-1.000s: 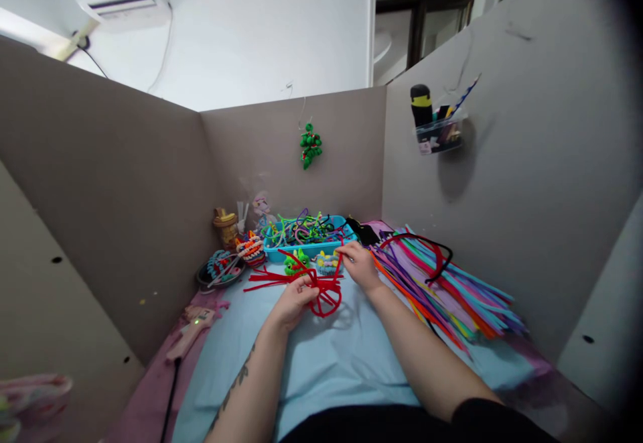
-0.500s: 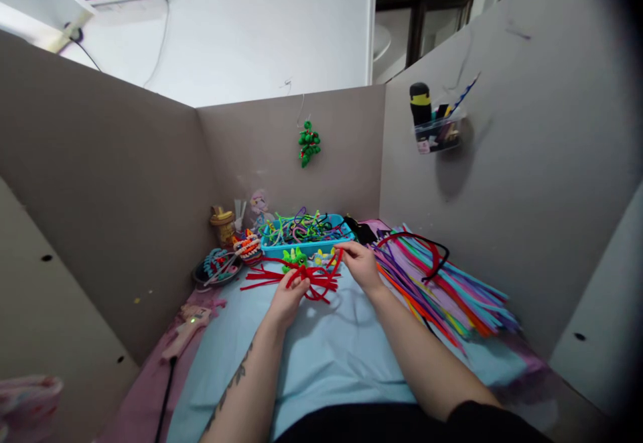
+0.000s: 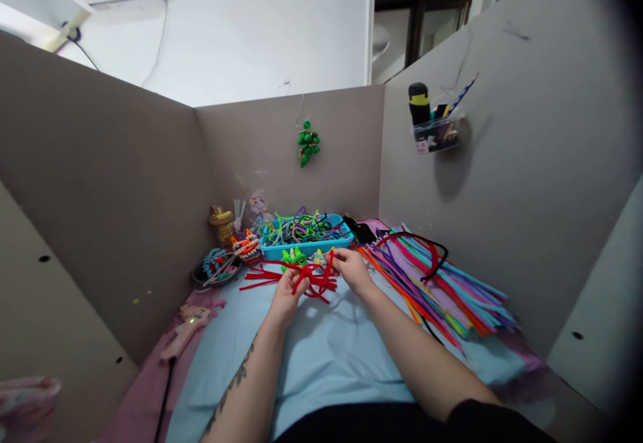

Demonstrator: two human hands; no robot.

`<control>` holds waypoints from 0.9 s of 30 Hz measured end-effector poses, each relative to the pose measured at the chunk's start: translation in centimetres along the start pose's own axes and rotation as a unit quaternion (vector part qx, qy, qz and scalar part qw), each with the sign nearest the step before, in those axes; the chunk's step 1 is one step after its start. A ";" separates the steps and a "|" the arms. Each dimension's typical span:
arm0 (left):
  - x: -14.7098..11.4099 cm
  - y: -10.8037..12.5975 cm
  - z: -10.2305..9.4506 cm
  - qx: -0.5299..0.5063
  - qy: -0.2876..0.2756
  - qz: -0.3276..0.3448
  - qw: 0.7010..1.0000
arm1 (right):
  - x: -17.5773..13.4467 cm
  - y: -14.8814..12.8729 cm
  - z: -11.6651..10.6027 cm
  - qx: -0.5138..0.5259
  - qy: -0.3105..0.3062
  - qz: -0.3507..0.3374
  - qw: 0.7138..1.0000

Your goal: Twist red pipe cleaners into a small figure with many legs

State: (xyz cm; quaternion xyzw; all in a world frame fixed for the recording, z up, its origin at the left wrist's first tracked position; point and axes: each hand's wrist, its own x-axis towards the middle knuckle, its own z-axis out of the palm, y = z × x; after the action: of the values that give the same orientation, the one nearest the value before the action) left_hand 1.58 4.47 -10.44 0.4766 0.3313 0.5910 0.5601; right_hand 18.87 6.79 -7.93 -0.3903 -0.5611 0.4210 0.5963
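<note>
A bunch of red pipe cleaners point(image 3: 319, 283), woven together at the middle with loose ends sticking out to both sides, is pinched near its centre by my left hand point(image 3: 290, 295). My right hand point(image 3: 350, 269) grips one red strand between thumb and fingertips at the bunch's right side, and that strand stands up in a bend. Just behind the bunch sit a small green pipe-cleaner figure point(image 3: 293, 257) and a pale blue and yellow one, partly hidden by my right hand and the red strands. A light blue cloth point(image 3: 326, 362) lies beneath.
A blue tray point(image 3: 281, 252) of tangled pipe cleaners stands at the back. Long coloured pipe cleaners point(image 3: 442, 289) are spread at the right. A dark bowl point(image 3: 201, 275) and a pink glue gun point(image 3: 185, 332) lie left. Grey panels enclose the table; a clear holder point(image 3: 437, 136) hangs right.
My right hand has moved a little left and down, closer to my left hand, bringing the red strand with it. My left hand stays in nearly the same place.
</note>
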 end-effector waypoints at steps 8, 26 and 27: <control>-0.2 0.5 0.4 0.008 0.014 0.038 0.999 | -0.7 -0.1 0.9 -0.036 -0.153 0.071 0.985; 0.5 0.0 -0.5 -0.121 0.055 -0.027 0.991 | -1.3 -0.3 0.9 -0.152 -0.314 -0.133 0.928; 0.5 0.0 -0.5 -0.120 0.050 -0.029 0.991 | -1.3 -0.2 0.9 -0.163 -0.316 -0.156 0.922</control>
State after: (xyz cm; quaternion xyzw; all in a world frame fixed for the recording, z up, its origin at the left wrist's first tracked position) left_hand 1.14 5.06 -10.51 0.3659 0.2994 0.6330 0.6130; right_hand 17.99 5.54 -8.13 -0.2361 -0.8348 0.3269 0.3748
